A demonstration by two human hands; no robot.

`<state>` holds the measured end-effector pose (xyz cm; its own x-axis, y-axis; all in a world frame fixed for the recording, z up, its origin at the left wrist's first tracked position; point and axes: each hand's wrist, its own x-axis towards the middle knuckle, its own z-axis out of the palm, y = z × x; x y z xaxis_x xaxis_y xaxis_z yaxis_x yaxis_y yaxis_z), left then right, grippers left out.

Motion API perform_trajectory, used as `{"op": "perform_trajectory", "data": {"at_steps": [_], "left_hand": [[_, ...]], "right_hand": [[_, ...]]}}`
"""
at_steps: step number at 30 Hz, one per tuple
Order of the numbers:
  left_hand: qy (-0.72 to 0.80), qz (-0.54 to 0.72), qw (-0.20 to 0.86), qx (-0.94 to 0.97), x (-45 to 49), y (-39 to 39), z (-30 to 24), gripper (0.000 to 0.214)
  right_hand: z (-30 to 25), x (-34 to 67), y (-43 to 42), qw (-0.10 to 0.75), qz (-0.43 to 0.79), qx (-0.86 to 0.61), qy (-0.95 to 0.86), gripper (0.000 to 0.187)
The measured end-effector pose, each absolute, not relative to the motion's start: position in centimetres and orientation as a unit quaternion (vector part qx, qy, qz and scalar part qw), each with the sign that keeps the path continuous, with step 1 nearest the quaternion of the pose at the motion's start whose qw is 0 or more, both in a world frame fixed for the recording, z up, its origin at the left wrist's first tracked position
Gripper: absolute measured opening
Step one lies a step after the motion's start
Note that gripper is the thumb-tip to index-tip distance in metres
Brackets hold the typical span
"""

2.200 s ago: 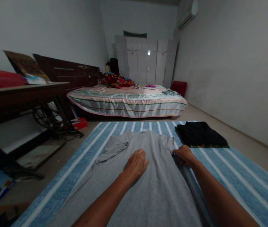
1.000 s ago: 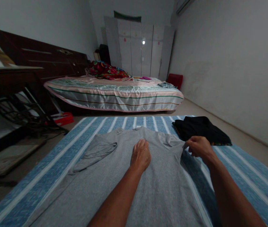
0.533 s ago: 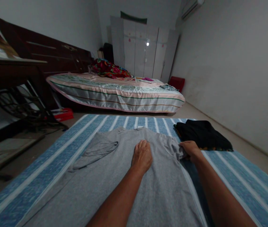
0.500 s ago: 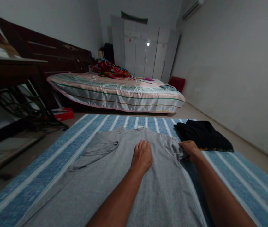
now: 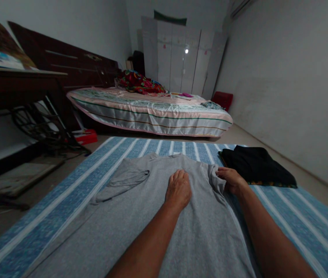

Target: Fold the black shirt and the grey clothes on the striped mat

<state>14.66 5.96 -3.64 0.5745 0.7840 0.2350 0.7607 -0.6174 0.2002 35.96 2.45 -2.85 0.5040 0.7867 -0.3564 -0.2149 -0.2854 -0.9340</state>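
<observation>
A grey short-sleeved T-shirt [image 5: 152,224] lies spread out, its collar at the far end. Its left sleeve [image 5: 129,179] is turned in over the body, with a few creases. My left hand [image 5: 179,189] rests on the upper middle of the shirt, palm down, the fingers laid on the cloth and nothing held. At the right shoulder, my right hand [image 5: 231,179] has its fingers on the bunched right sleeve [image 5: 216,181], gripping its edge; the thumb is mostly hidden.
A folded black garment [image 5: 258,166] lies right of my right hand on the blue-and-white striped sheet [image 5: 73,204]. Beyond stands a bed [image 5: 152,116] with a red floral blanket [image 5: 140,82]. On the left is a table with an iron treadle frame [image 5: 39,119]; a wardrobe [image 5: 178,58] stands at the back.
My right hand has brought the right sleeve inward, to the left, and its fingers have shifted on the cloth. My left hand stays on the shirt. The view has turned slightly left.
</observation>
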Motion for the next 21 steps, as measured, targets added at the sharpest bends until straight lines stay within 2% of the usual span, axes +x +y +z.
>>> {"op": "perform_trajectory", "data": {"at_steps": [6,8,15,21], "left_hand": [[0.437,0.151,0.031,0.886,14.7,6.1,-3.7,0.034],[0.44,0.149,0.028,0.885,14.7,6.1,-3.7,0.034],[0.435,0.154,0.041,0.886,14.7,6.0,-3.4,0.034],[0.437,0.149,0.04,0.886,14.8,6.0,-3.5,0.035]], "right_hand": [[-2.6,35.2,2.6,0.582,0.423,-0.663,-0.205,0.052],[-2.4,34.8,2.5,0.576,0.428,-0.661,-0.218,0.049],[-2.6,33.6,3.2,0.592,0.379,-0.665,-0.254,0.016],[-1.8,34.2,3.0,0.64,0.286,-0.659,-0.273,0.021]]}}
